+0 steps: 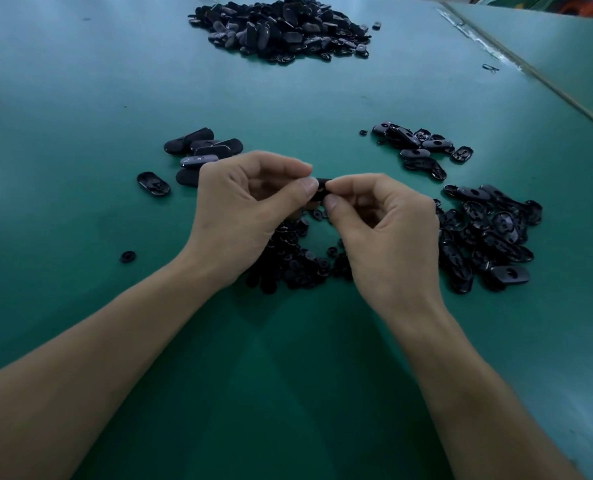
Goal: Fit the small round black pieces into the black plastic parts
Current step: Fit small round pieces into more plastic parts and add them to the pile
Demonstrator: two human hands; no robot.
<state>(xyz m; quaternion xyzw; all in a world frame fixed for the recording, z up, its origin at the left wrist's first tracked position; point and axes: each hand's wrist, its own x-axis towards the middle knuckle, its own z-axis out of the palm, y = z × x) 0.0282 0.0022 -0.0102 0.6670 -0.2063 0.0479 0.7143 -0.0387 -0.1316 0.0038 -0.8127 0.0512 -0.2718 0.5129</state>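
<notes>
Both hands meet above the green table (288, 341). My left hand (246, 209) pinches one end of a black oval plastic part (320, 191) between thumb and fingers. My right hand (385, 226) pinches its other end with thumb and forefinger. Most of the part is hidden by the fingertips, so I cannot tell whether a round piece sits in it. Under the hands lies a heap of small round black pieces (295, 261). To the right is a pile of open oval parts (489, 237).
A small group of oval parts (201, 150) lies left of the hands, one alone (153, 183) further left. A stray round piece (128, 256) sits at left. Another cluster (419, 147) is at the right back, a big heap (281, 26) far back. A table seam (530, 71) runs at the right.
</notes>
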